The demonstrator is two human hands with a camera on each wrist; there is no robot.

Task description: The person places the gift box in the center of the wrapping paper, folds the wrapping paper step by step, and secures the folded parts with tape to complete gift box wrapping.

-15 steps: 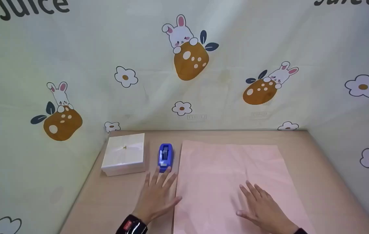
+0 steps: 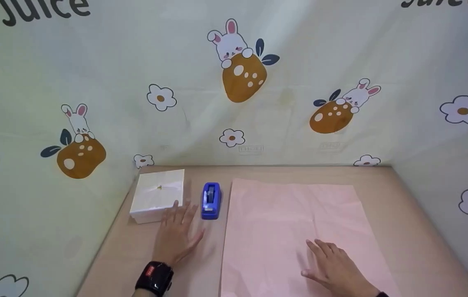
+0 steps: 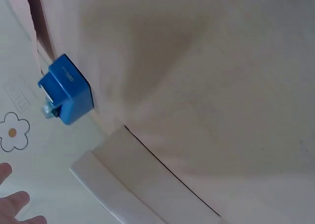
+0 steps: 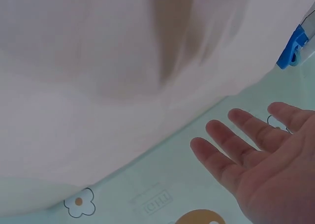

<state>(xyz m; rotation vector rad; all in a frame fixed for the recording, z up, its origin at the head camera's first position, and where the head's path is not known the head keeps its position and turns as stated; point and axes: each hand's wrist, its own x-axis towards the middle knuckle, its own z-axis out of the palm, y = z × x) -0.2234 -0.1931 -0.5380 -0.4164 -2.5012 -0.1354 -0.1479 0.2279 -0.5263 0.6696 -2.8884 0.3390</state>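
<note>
My left hand (image 2: 176, 237), fingers spread, reaches toward the white box (image 2: 151, 194), its fingertips overlapping the box's front right corner in the head view. The box has a lid with a small gold mark on top. Just right of that hand stands a blue tape dispenser (image 2: 210, 201), which also shows in the left wrist view (image 3: 71, 88). Over the lower right part of a pink paper sheet (image 2: 275, 231) hovers my right hand (image 2: 337, 266), holding nothing. In the right wrist view its fingers (image 4: 216, 157) are extended and a little apart.
A light wooden table (image 2: 407, 231) carries everything. Behind it and along both sides hangs a pale curtain (image 2: 110, 53) printed with rabbits, fruit and flowers. The paper's left edge runs close beside the tape dispenser.
My left hand has moved left and slightly up, away from the tape dispenser and to the white box. My right hand has shifted only slightly.
</note>
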